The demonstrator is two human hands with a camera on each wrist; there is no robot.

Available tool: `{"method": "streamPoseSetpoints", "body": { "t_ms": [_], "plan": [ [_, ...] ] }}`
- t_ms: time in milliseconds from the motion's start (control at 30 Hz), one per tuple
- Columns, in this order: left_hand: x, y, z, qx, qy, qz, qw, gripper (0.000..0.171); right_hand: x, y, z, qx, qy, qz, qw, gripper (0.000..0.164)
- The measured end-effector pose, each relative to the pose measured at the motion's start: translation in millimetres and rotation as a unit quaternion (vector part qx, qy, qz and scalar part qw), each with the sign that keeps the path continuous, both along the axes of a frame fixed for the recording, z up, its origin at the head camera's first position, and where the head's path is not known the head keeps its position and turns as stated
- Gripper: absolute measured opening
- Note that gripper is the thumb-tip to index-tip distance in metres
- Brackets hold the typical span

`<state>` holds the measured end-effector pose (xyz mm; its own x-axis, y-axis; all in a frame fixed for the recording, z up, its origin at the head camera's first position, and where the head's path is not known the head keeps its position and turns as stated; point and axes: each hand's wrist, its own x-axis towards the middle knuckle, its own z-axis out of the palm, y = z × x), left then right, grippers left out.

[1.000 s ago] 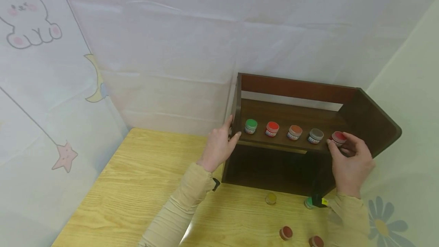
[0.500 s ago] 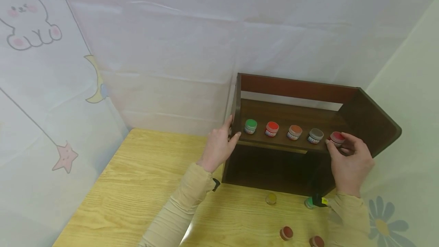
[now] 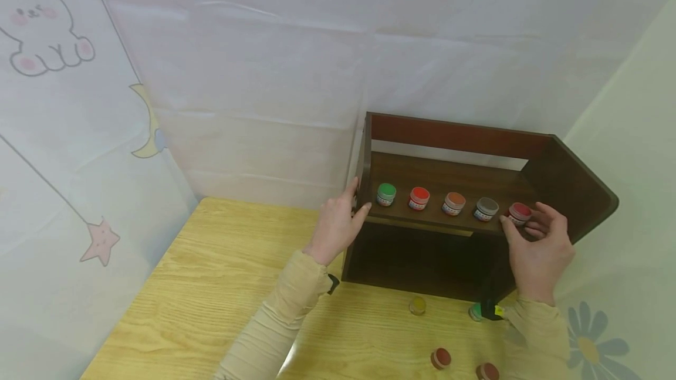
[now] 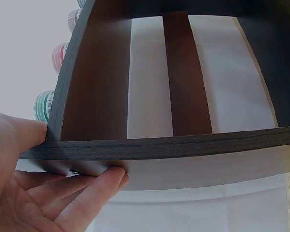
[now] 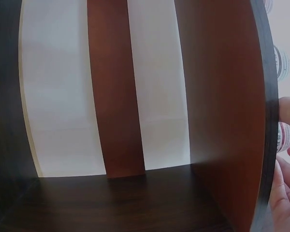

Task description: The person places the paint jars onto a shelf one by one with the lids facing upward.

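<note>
On the top board of a dark brown wooden shelf unit (image 3: 422, 169) stands a row of small paint jars: a green jar (image 3: 386, 194), a red jar (image 3: 419, 199), an orange-brown jar (image 3: 453, 204), a grey jar (image 3: 486, 209) and a dark red jar (image 3: 520, 213) at the right end. My right hand (image 3: 541, 257) is at the dark red jar, thumb by its left side and the fingers loosely spread, the index finger apart from its lid. At the unit's left end my left hand (image 3: 338, 221) grips the side panel, thumb on the front edge, fingers along the outer face (image 4: 87, 193).
On the yellow wood-grain table (image 3: 211, 286), in front of the unit, are a yellow jar (image 3: 417, 305), a green-lidded jar (image 3: 476, 312) partly behind the right wrist, and two reddish-brown jars (image 3: 440, 358). A pale wall covering (image 3: 253, 75) rises behind.
The dark red jar has shifted slightly left, toward the grey one. My right index finger has come away from its lid. The left hand has stayed put.
</note>
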<state>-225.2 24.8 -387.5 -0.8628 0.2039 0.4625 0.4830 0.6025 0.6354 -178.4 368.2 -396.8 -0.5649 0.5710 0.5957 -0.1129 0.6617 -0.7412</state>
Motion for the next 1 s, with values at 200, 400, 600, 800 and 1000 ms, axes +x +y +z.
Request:
{"method": "streamPoseSetpoints", "body": {
  "t_ms": [200, 400, 600, 800, 1000],
  "plan": [
    [-0.2, 0.5, -0.4, -0.003, 0.0, 0.003, 1.0, 0.063, 0.2, 0.0, -2.8, 0.003, 0.016, 0.008, 1.0, 0.063],
    [-0.1, 0.6, -0.6, -0.005, 0.004, 0.006, 1.0, 0.063, 3.0, -2.6, -1.7, 0.001, 0.031, 0.018, 0.999, 0.059],
    [-0.4, 0.6, -0.5, -0.004, 0.002, 0.002, 1.0, 0.063, 10.6, -6.1, 4.2, 0.014, 0.038, -0.002, 0.999, 0.049],
    [-1.1, 0.3, -0.2, 0.005, 0.001, -0.006, 1.0, 0.062, 17.7, -10.6, 16.7, 0.034, 0.074, 0.005, 0.997, 0.041],
    [-1.1, 0.5, -0.3, 0.002, -0.002, -0.005, 1.0, 0.062, 29.8, -18.6, 30.7, 0.069, 0.106, 0.033, 0.991, 0.033]
  ]
}}
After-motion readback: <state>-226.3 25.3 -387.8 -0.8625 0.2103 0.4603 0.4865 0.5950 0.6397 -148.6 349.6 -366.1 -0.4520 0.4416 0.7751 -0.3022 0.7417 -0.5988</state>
